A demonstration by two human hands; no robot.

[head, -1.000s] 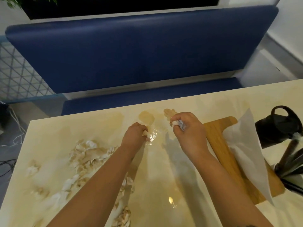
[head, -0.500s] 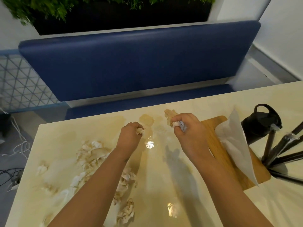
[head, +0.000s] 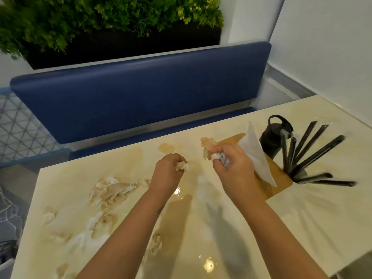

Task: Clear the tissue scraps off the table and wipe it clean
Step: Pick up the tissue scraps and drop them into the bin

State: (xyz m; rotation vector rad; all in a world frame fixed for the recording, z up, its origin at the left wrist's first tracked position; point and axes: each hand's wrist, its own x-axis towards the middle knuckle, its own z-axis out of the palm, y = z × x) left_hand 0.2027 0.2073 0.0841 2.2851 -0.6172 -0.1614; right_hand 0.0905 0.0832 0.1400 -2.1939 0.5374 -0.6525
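Glossy cream bench (head: 302, 218), damp with scraps (head: 112, 190); our left hand (head: 167, 174) and right hand (head: 235, 168) each clench wet wads, which may tear and drip.

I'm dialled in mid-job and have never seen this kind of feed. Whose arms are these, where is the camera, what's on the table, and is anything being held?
There is no machine here. A person wears one wide-angle camera on the head, looking forward and down, so the two arms are theirs. The left hand grips a small tissue wad; the right hand grips another crumpled tissue. On the cream table, stained wet tissue scraps lie at left, with one more scrap beyond the right hand. At right sit a wooden board with a clean white napkin over it, a black bottle and dark utensils. A blue bench stands behind.
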